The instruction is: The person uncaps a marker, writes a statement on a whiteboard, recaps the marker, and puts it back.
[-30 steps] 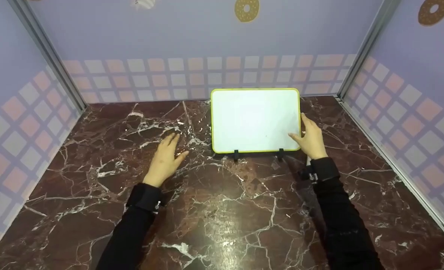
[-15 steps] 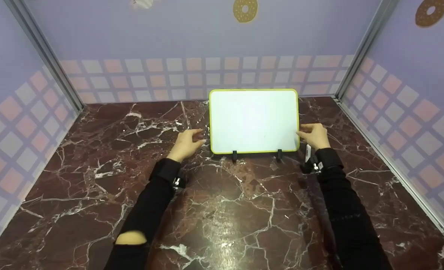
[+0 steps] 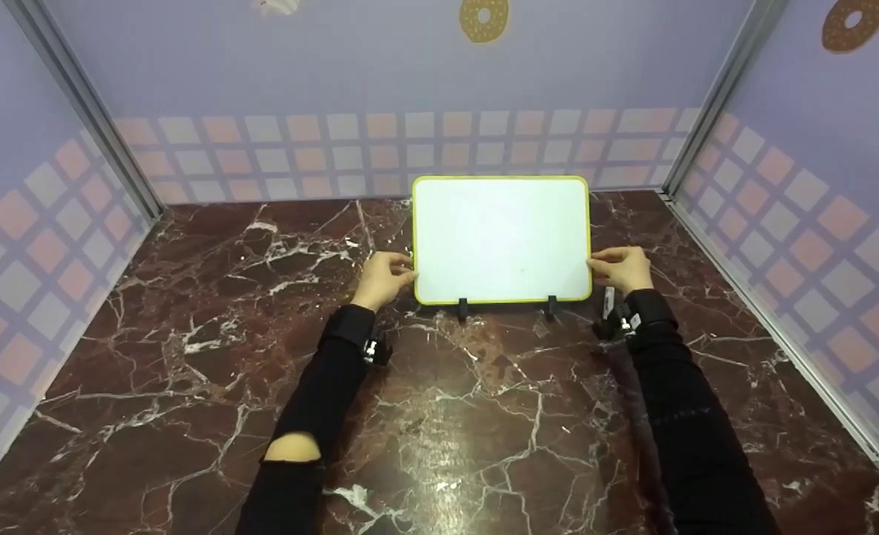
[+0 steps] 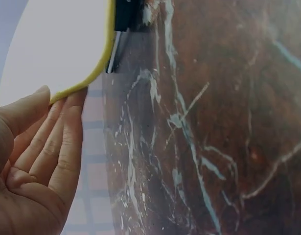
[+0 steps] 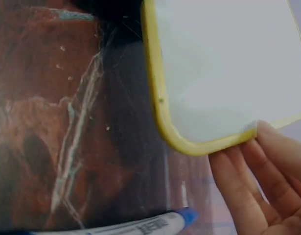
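A whiteboard (image 3: pixel 502 238) with a yellow frame leans upright on a stand with two black feet (image 3: pixel 463 309) at the back of the table. My left hand (image 3: pixel 386 279) pinches its left edge low down, thumb on the front and fingers behind, as the left wrist view shows at the frame (image 4: pixel 74 89). On the opposite edge my right hand (image 3: pixel 625 269) pinches the frame (image 5: pixel 228 142) the same way, with the fingers partly hidden behind the board. A white marker with a blue end (image 5: pixel 155 225) lies beside the board, close under the right wrist.
The dark red marbled table (image 3: pixel 439 416) has white veins. Lilac walls with pink and white checks (image 3: pixel 290 156) close it in at the back and both sides, with metal posts (image 3: pixel 105 126) at the corners.
My left hand has come in rightward and forward to the board's left edge and now pinches it. My right hand has slid lower along the right edge. The board stays in place.
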